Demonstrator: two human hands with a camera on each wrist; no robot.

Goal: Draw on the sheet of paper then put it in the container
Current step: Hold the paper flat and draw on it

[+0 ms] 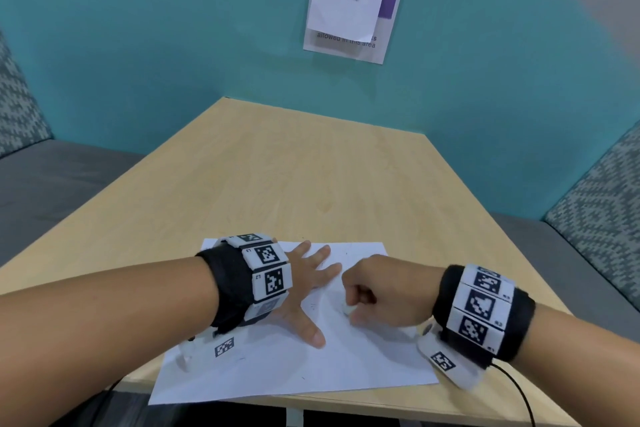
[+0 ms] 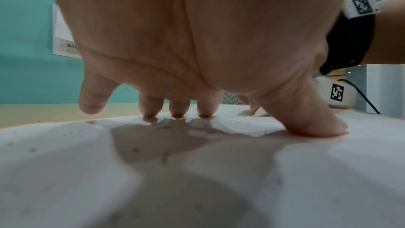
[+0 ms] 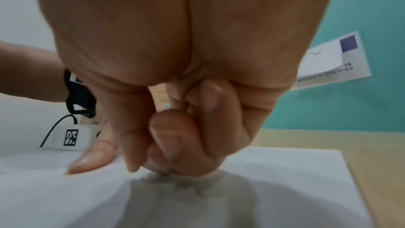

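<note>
A white sheet of paper lies on the near end of the table, and its near left corner hangs over the front edge. Faint marks show near its middle. My left hand lies spread on the sheet, fingertips and thumb pressing it down. Just to its right, my right hand is curled, its fingers pinching a small white object whose tip touches the paper. That object is mostly hidden by the fingers. No container is in view.
The light wooden table runs back to a teal wall with a paper-covered sign. Grey benches flank it on the left and right. A black cable hangs from my right wrist.
</note>
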